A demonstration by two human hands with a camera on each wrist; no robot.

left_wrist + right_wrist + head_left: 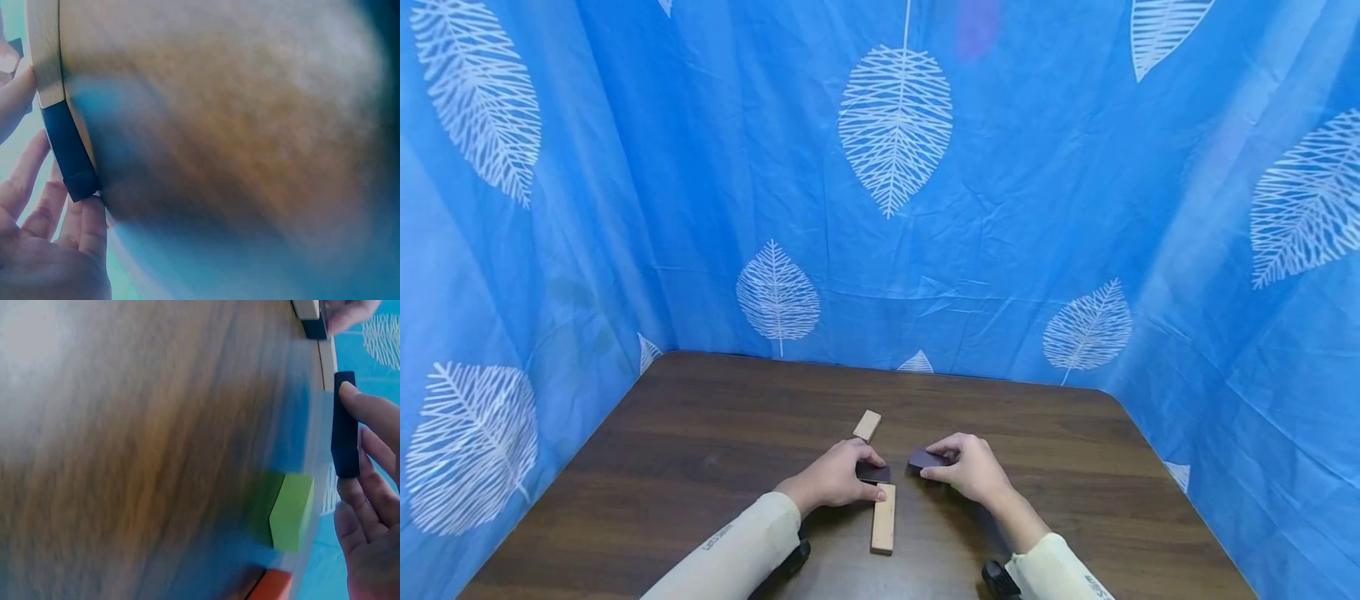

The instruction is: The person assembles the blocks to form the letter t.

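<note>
Left of the table's middle, my left hand (833, 479) pinches a dark wooden block (874, 474) between thumb and fingers. One end of a light wooden block (883, 521) meets the dark block, close by my left thumb. In the left wrist view, the dark block (67, 147) and the light block (47, 56) stand end to end, with fingers (39, 219) against the dark one. A second dark block (927, 459) is held by my right hand (973, 471), a short gap to the right. The right wrist view shows thumb and fingers gripping that block (345, 428).
Another light block (867, 425) lies beyond my left hand. A green block (292, 514) and an orange-red block (273, 586) show in the right wrist view only. The brown wooden table (760, 400) ends at a blue curtain (1000, 208) with white leaves.
</note>
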